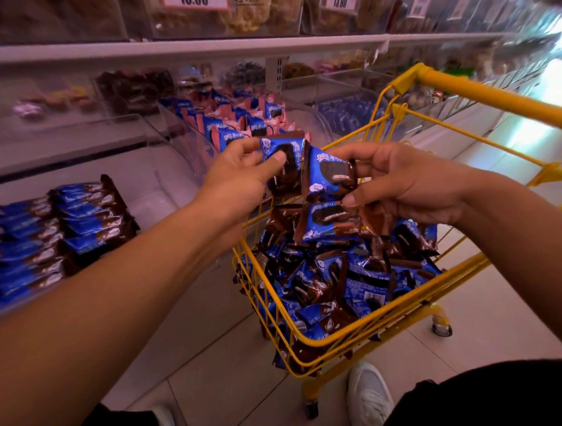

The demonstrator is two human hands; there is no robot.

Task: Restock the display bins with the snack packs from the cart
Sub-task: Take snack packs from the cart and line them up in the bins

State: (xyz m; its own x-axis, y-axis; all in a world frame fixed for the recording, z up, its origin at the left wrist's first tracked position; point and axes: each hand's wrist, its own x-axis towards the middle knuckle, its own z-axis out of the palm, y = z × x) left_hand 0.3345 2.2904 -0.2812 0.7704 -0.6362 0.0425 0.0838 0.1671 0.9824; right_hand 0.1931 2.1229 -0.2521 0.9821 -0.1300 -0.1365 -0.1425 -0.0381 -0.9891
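Shop aisle: hand-held snack packs (pixel 286 164) above cart (pixel 334 337).

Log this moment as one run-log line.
left hand: grips pack | right hand: grips packs | both over cart, full | bin: part stocked

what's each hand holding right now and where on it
The left hand pinches a blue-and-brown snack pack at its left edge, thumb on its face. The right hand grips several packs by their right ends.

White Chinese characters "奥利奥" stand on the blue snack packs (pixel 327 174). A shelf price tag (pixel 339 4) shows "13.80", partly cut off.
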